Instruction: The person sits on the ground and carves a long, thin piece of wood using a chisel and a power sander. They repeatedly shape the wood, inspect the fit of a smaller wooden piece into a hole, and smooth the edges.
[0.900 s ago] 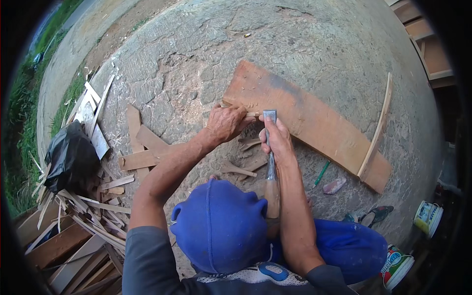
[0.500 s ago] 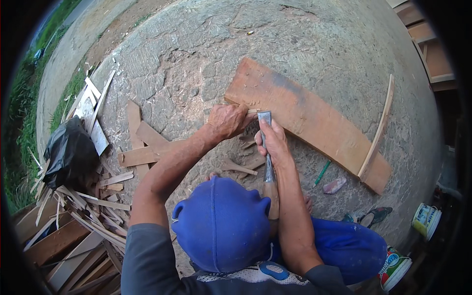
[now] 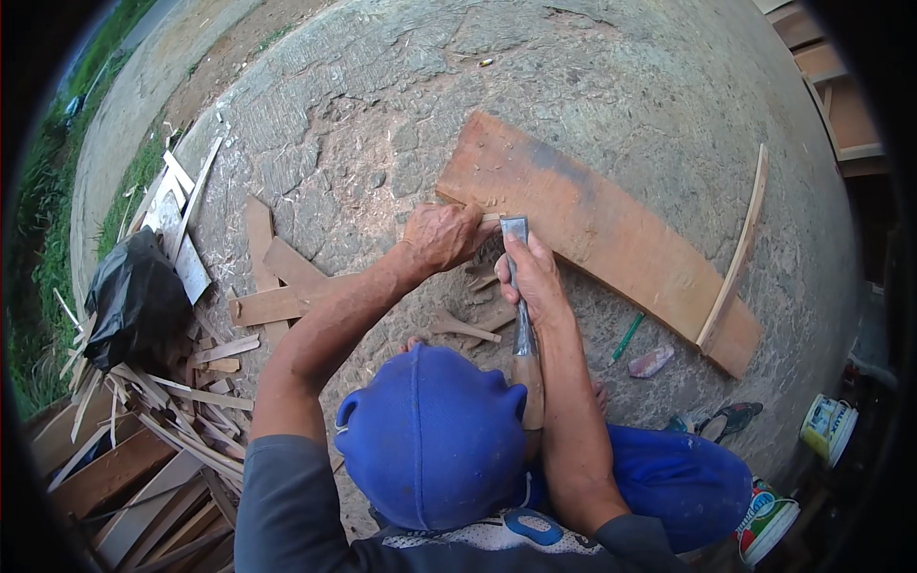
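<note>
My right hand (image 3: pixel 537 282) is wrapped round the metal shank of a wide chisel (image 3: pixel 522 339), its thumb lying along the blade. The chisel's wooden handle runs back toward my body, and its broad edge points away from me. Just left of the blade, my left hand (image 3: pixel 443 236) pinches a thin wooden strip (image 3: pixel 491 217) at the near edge of a long flat board (image 3: pixel 611 234). The strip's end meets the blade; most of it is hidden by the fingers. A few small shavings lie on the board.
A curved wooden strip (image 3: pixel 735 258) lies across the board's right end. Nearby are a green pencil-like stick (image 3: pixel 627 336) and a pinkish stone-like lump (image 3: pixel 651 361). Wood offcuts (image 3: pixel 267 304), a black plastic bag (image 3: pixel 138 291) and scrap strips lie left. Buckets (image 3: pixel 829 430) stand right.
</note>
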Available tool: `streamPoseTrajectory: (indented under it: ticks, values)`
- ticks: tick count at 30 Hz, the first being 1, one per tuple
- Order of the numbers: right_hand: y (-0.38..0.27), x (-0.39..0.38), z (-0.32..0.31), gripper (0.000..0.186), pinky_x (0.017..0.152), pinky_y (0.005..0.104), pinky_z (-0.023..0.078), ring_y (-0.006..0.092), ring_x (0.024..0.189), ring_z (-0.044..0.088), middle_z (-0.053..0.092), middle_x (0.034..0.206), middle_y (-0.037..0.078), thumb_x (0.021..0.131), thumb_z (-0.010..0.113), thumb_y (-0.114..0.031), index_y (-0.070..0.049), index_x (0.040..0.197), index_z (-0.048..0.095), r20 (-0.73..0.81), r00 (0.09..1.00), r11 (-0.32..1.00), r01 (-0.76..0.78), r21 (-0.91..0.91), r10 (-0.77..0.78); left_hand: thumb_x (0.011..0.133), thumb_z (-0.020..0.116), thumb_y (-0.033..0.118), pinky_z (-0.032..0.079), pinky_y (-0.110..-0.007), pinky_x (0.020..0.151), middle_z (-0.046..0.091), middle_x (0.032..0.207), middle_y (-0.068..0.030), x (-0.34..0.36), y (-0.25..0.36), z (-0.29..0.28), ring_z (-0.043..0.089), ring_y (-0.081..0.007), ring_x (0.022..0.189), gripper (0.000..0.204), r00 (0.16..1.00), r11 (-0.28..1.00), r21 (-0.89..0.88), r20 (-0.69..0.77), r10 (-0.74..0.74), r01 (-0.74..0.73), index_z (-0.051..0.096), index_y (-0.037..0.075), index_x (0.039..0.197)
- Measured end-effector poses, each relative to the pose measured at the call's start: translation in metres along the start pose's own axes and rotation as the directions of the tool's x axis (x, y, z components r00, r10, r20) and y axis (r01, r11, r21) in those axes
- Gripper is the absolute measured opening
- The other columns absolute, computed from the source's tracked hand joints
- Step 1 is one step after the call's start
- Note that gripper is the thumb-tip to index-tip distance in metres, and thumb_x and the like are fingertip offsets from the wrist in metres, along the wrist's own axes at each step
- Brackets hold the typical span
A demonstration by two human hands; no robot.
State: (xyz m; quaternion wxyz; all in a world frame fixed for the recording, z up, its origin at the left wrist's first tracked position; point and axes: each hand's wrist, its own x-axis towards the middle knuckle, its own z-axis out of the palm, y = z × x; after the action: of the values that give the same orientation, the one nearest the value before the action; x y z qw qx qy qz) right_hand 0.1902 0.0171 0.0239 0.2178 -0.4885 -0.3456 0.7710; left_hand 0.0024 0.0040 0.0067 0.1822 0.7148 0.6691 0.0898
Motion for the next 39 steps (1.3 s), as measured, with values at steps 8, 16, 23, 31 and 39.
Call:
streamPoseTrajectory:
  ticks: [8,16,23,31,39]
  values:
    - [-0.006,0.002,0.007,0.026,0.035,0.0238,0.034,0.0083,0.041,0.043,0.053,0.064,0.003,0.109,0.051,-0.032,-0.007,0.104,0.055,-0.001,1.000,1.000,-0.028,-0.006,0.028,0.100,0.057,0.052,0.055,-0.048,0.059,0.068,0.065,-0.0163,-0.002,-0.008,0.006,0.070,-0.0357,0.063,0.049,0.998,0.998,0.049,-0.034,0.044,-0.042,0.066,0.007,0.085]
    - [0.006,0.007,-0.002,0.036,0.034,0.0259,0.034,0.0095,0.039,0.045,0.055,0.061,0.004,0.109,0.049,-0.041,-0.005,0.104,0.054,-0.172,0.984,0.999,0.031,-0.040,-0.038,0.100,0.057,0.054,0.055,-0.049,0.061,0.070,0.071,-0.0162,-0.001,-0.004,0.012,0.071,-0.0363,0.066,0.048,0.999,0.999,0.002,-0.007,0.040,-0.040,0.067,0.008,0.090]
    - [-0.017,0.005,-0.014,0.035,0.036,0.0255,0.033,0.0087,0.040,0.043,0.056,0.064,0.003,0.109,0.044,-0.043,-0.008,0.111,0.052,-0.193,0.970,0.987,0.135,-0.083,-0.148,0.102,0.061,0.045,0.052,-0.048,0.073,0.071,0.087,-0.0214,-0.019,0.006,0.006,0.069,-0.0400,0.084,0.042,0.989,0.803,-0.579,0.119,-0.089,0.142,0.066,0.004,0.108]
    - [-0.051,0.048,-0.009,0.055,0.080,0.0558,0.053,0.0428,0.095,0.067,0.065,0.098,0.026,0.106,0.051,-0.039,-0.020,0.155,0.040,-0.014,0.860,0.235,0.124,-0.964,-0.510,0.110,0.052,0.026,0.050,-0.026,0.073,0.066,0.101,-0.0045,-0.055,0.015,0.023,0.060,-0.0108,0.088,0.026,0.987,0.493,-0.857,-0.155,0.031,-0.150,0.060,0.007,0.126]
    - [-0.055,0.071,-0.020,0.060,0.072,0.0551,0.057,0.0398,0.088,0.070,0.056,0.112,0.018,0.102,0.058,-0.041,-0.019,0.155,0.041,0.194,0.873,-0.089,0.172,-0.981,-0.449,0.110,0.051,0.014,0.048,-0.026,0.079,0.067,0.105,-0.0061,-0.059,0.025,-0.007,0.060,-0.0125,0.092,0.033,0.987,0.481,-0.862,-0.154,0.049,-0.158,0.053,0.007,0.142]
